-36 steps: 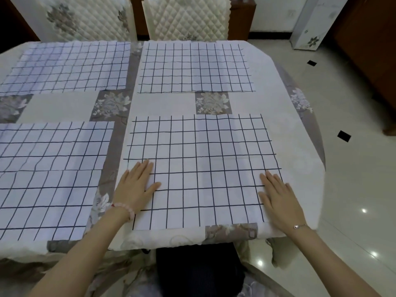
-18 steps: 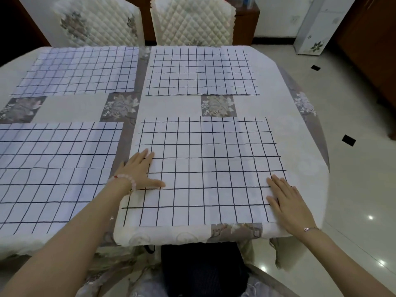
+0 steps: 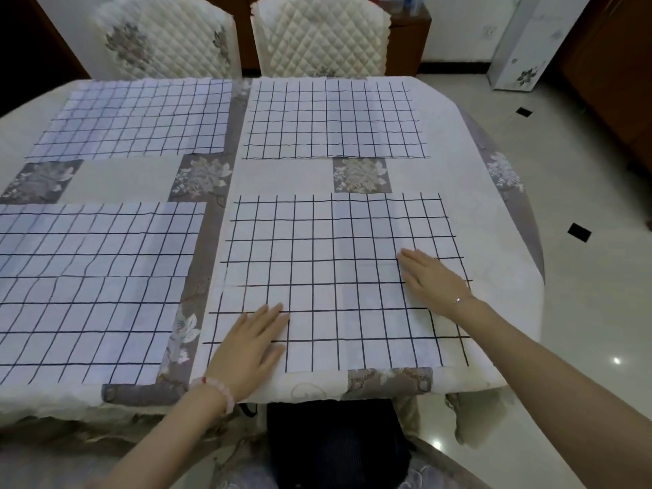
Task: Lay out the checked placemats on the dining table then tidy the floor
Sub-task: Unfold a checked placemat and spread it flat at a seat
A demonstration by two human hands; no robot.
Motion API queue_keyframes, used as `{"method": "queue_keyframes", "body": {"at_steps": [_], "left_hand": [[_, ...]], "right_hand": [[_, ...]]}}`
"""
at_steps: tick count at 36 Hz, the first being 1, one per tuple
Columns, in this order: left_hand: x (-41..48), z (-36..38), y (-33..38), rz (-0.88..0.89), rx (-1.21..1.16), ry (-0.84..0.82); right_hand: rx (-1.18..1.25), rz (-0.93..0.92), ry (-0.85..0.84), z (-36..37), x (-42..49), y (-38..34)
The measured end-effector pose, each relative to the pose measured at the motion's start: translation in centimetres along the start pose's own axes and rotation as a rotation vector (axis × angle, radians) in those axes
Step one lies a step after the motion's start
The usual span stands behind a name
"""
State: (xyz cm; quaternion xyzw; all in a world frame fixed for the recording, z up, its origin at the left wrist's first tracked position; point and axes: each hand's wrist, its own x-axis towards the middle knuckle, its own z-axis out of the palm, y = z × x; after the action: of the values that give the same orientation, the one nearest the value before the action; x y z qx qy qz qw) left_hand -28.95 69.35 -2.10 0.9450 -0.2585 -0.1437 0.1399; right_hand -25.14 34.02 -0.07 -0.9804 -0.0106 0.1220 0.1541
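Observation:
Several white placemats with dark checks lie flat on the dining table [image 3: 494, 248]. The near right placemat [image 3: 335, 270] is under both hands. My left hand [image 3: 252, 347] presses flat on its near left corner, fingers straight. My right hand [image 3: 432, 277] lies flat on its right half, fingers straight and pointing left. The near left placemat [image 3: 88, 287], the far left placemat [image 3: 137, 118] and the far right placemat [image 3: 335, 118] lie untouched.
A cream tablecloth with grey floral patches covers the table. Two quilted chairs [image 3: 165, 37] [image 3: 321, 33] stand at the far side. A dark chair seat [image 3: 335, 442] sits below the near edge. Glossy tiled floor [image 3: 599, 206] with small black insets runs along the right.
My left hand slid toward the placemat's near left corner. My right hand moved up and inward from the near right edge onto the mat's right half. The view shifted closer.

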Motion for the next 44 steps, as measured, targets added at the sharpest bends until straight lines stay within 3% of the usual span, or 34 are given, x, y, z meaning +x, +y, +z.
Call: {"method": "queue_keyframes", "body": {"at_steps": [9,19,26,31,37,40,44], "left_hand": [[-3.8,1.2,-1.4,0.029,0.048,0.035],[-4.3,0.9,-0.2,-0.047,0.105,0.023],[-3.6,-0.5,0.8,-0.044,0.167,0.001],[-3.0,-2.1,2.2,-0.159,-0.106,0.012],[-4.3,-3.0,4.4,-0.31,-0.524,0.291],[-5.7,-3.7,5.9,-0.395,-0.851,0.34],[-8.2,-3.6,6.8,-0.475,-1.081,0.367]], "right_hand": [[0.012,0.17,-0.032,-1.4,2.4,0.9],[0.045,0.175,-0.127,-2.8,3.2,0.9],[0.199,0.171,-0.028,-3.1,-0.2,0.4],[0.293,0.214,0.051,-3.2,-4.0,0.2],[0.592,0.276,0.182,-3.5,-9.6,-0.2],[0.849,0.339,0.139,-2.9,-13.0,-0.9],[0.96,0.425,0.049,-0.7,-17.7,-0.5]]}}
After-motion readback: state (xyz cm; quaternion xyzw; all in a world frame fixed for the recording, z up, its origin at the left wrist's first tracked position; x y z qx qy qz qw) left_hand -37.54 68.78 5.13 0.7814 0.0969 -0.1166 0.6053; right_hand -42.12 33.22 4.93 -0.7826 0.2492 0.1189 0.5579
